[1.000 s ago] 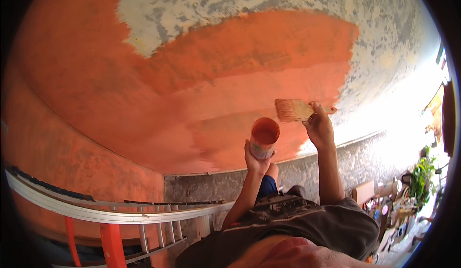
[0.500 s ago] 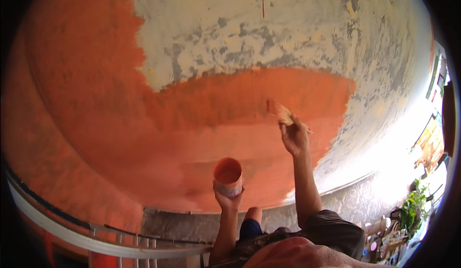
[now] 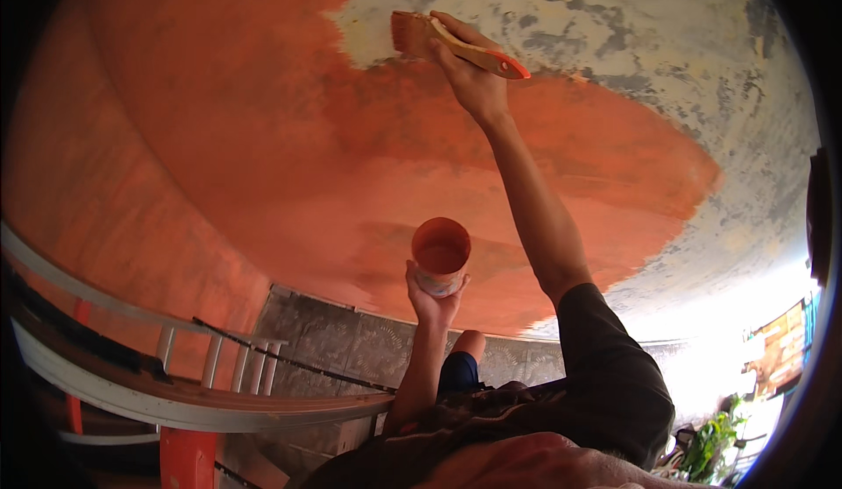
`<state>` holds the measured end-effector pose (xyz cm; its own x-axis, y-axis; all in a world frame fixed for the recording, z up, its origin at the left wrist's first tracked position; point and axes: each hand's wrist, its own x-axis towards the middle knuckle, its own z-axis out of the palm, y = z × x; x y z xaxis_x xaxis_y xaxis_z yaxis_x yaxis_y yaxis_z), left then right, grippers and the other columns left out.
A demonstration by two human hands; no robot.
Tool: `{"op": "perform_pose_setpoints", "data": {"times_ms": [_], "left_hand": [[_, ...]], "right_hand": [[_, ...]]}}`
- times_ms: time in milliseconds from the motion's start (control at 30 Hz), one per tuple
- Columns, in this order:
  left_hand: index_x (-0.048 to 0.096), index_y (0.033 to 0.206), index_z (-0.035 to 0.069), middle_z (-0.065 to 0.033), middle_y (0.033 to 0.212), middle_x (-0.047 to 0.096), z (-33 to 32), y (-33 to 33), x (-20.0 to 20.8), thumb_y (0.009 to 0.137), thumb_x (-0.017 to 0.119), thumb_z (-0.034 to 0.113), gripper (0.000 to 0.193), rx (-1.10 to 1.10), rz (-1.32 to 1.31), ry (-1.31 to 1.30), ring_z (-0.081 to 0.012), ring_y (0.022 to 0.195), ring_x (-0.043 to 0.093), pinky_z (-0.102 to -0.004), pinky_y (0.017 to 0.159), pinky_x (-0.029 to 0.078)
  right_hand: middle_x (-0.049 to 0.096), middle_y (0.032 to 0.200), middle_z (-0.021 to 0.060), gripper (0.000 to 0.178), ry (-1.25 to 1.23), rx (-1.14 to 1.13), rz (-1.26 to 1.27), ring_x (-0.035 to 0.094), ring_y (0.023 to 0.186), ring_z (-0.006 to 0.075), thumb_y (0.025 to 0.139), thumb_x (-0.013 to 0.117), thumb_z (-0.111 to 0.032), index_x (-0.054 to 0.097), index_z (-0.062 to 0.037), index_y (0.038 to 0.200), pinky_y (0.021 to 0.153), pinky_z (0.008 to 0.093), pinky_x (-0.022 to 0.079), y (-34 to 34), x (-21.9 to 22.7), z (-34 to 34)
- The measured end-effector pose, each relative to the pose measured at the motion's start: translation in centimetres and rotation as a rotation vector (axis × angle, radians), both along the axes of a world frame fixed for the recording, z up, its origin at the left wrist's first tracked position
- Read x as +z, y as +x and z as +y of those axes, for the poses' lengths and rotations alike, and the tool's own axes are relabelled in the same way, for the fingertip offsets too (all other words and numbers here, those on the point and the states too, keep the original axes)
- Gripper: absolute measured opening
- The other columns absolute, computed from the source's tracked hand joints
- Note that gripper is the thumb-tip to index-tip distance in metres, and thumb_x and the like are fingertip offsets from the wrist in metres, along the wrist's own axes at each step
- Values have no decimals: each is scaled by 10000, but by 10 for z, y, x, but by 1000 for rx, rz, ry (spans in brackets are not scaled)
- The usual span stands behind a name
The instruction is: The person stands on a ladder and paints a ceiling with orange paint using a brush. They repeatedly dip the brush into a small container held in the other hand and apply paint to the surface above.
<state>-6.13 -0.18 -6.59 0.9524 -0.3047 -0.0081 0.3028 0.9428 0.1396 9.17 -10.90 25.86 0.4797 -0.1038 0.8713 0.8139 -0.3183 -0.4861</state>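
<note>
My right hand [image 3: 476, 75] is raised high and closed round a paintbrush [image 3: 478, 55] with a wooden, red-ended handle. Its wide bristles point left, by the border between orange paint and bare pale wall [image 3: 561, 15]; whether they touch the wall I cannot tell. Lower down, my left hand [image 3: 434, 305] grips a paint cup [image 3: 441, 252] from below and behind. The cup is round, pale outside with orange smears, and its mouth shows orange paint inside. Orange paint [image 3: 421, 156] covers the left and lower part of the wall; the upper right is patchy cream and grey.
At the lower left runs a metal railing [image 3: 158, 406] with a red post [image 3: 187, 458] and upright bars. Grey patterned flooring [image 3: 324, 340] lies below the wall. Green plants [image 3: 712, 445] and clutter stand at the lower right beside bright light.
My right hand has swung up and left with the brush, from the orange area to its upper border. The cup in my left hand sits higher in view, and the whole view has shifted.
</note>
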Motion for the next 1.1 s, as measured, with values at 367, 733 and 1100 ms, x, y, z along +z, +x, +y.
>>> {"op": "perform_pose_setpoints", "data": {"times_ms": [367,733,1100], "left_hand": [[528,1335,129,-93,1218,589,-1,-9,25,940,515,575,596,69,107,118,-328,1044,583,-412,742,527],[552,1326,142,-106,1207,620,-16,-10,31,915,565,563,588,29,19,108,-336,1014,620,-412,729,543],[546,1323,134,-76,1219,613,-25,-4,65,909,588,523,570,-5,-48,181,-332,1044,588,-392,743,518]], "right_hand": [[654,1308,131,339,67,-447,-84,615,1162,184,1002,617,-156,640,12,1295,999,302,479,-74,-55,-203],[692,1175,122,396,-206,-1162,-278,652,1058,243,924,613,-124,630,-85,1318,889,351,531,-143,-72,-358],[673,1069,137,502,-384,-446,-363,654,960,342,760,660,-90,596,-122,1257,725,464,565,-66,-7,-119]]}}
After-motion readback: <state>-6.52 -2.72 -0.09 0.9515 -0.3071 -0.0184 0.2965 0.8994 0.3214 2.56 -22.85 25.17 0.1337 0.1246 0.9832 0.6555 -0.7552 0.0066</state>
